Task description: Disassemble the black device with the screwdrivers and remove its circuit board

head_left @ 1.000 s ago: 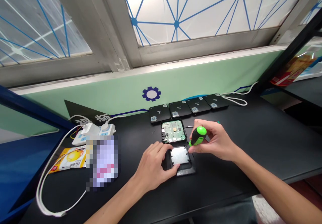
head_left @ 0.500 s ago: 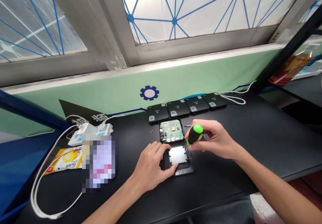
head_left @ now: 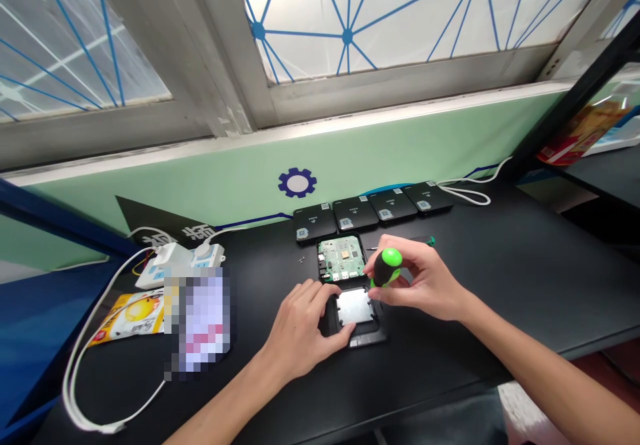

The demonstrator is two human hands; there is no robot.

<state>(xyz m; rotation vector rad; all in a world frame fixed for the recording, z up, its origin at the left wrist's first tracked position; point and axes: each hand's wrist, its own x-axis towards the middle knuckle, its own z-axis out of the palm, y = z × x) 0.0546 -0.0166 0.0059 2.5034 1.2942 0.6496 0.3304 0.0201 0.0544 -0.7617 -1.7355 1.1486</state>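
My right hand [head_left: 417,278] is closed around the black-and-green handle of a screwdriver [head_left: 389,268], held nearly upright. Its tip is down near the upper right corner of a silver metal plate [head_left: 355,307], though my fingers hide where it ends. The plate lies inside a black plastic cover [head_left: 367,340]. With thumb and index finger, my left hand [head_left: 303,325] grips the left side of that cover against the table. Just behind it sits an opened black case with a green circuit board [head_left: 340,258] in it.
Several closed black boxes [head_left: 355,213] stand in a row along the wall. Small screws [head_left: 301,260] lie left of the circuit board. Another screwdriver [head_left: 429,240] rests behind my right hand. A power strip [head_left: 180,268], snack packet [head_left: 133,315] and white cable [head_left: 70,365] occupy the left.
The screwdriver and my right hand have shifted slightly left and up along the plate's right edge, uncovering more of the other screwdriver. My left hand keeps its grip on the cover.
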